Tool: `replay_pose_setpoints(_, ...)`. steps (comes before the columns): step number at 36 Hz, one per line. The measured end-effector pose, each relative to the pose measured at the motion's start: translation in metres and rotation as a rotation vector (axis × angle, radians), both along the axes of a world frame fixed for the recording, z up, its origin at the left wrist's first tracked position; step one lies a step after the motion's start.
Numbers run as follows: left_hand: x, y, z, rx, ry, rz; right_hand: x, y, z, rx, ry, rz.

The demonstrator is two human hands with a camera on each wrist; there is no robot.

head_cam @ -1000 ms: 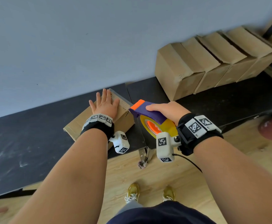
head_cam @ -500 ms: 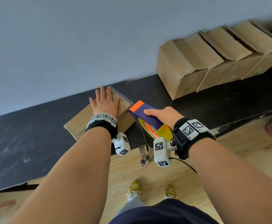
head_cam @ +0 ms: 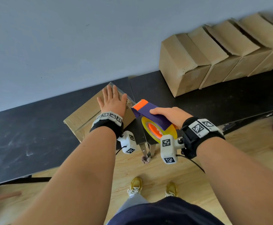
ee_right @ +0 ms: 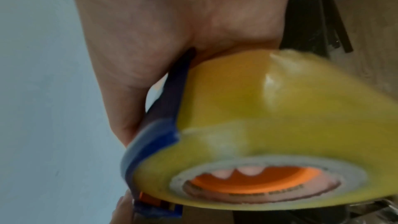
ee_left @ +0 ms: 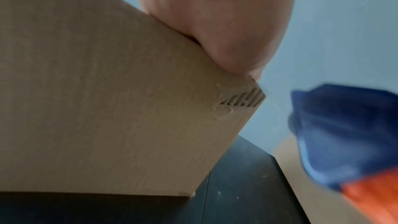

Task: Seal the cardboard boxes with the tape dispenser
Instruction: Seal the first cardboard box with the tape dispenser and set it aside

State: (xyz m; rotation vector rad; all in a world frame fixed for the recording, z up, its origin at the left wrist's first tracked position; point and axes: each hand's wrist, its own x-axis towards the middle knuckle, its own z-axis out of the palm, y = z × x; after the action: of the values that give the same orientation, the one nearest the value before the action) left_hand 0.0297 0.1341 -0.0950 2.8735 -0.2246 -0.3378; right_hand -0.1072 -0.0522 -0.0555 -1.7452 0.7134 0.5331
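The tape dispenser [head_cam: 150, 113], purple with an orange serrated nose, is held just beside the right edge of the cardboard box [head_cam: 83, 117], its long axis pointing nose-first at the box's top corner. The right hand [head_cam: 169, 116] grips it, fingers curled through the yellow tape roll [head_cam: 158, 132]. The left hand [head_cam: 112, 102] presses flat on the box top, fingers straight and slightly apart. The matte box sits near the front edge of the black table [head_cam: 27, 127]. A row of cardboard boxes [head_cam: 213, 59] stands well apart along the wall.
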Motion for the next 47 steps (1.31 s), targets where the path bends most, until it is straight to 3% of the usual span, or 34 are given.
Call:
replay_pose_setpoints(8,-0.001,0.0,0.0,0.012,0.008,0.001,-0.013,-0.01,-0.007,-0.026,0.057,0.016)
replay_pose_setpoints(28,0.001,0.0,0.0,-0.004,0.022,0.002,0.04,0.03,-0.016,-0.185,0.043,-0.012)
replay_pose_setpoints(40,-0.002,0.003,0.002,0.026,0.026,-0.062,0.046,0.025,-0.013,-0.094,0.073,-0.048)
replay_pose_setpoints(47,-0.003,0.002,0.004,0.053,0.016,-0.058,0.043,0.023,-0.017,0.113,0.126,-0.064)
